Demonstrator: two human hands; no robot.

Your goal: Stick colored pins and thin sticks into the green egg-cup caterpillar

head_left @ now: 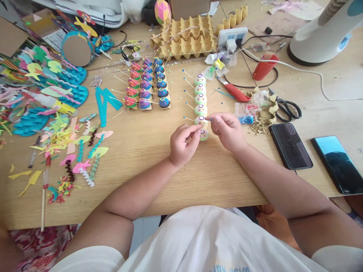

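A narrow white egg-carton strip point(200, 99) lies lengthwise before me, its bumps painted with coloured dots and small rings. Blue-headed pins stick out from both its sides. My left hand point(185, 142) is closed at the strip's near end, thumb and forefinger together against its left side; the fingertips partly cover the last bumps. On the opposite side, my right hand point(227, 130) pinches close to a blue-headed pin point(210, 119) by the second-nearest bump. Further left stand painted strips in red point(131, 91), purple point(145, 90) and dark blue point(163, 88), also with pins.
Egg trays point(187, 37) and a power strip point(232, 36) sit at the back. Right are a red-handled cutter point(236, 92), scissors point(286, 107), a red cup point(265, 67) and two phones point(290, 145). Paper cut-outs point(82, 151) and a glue bottle point(53, 102) spread leftward.
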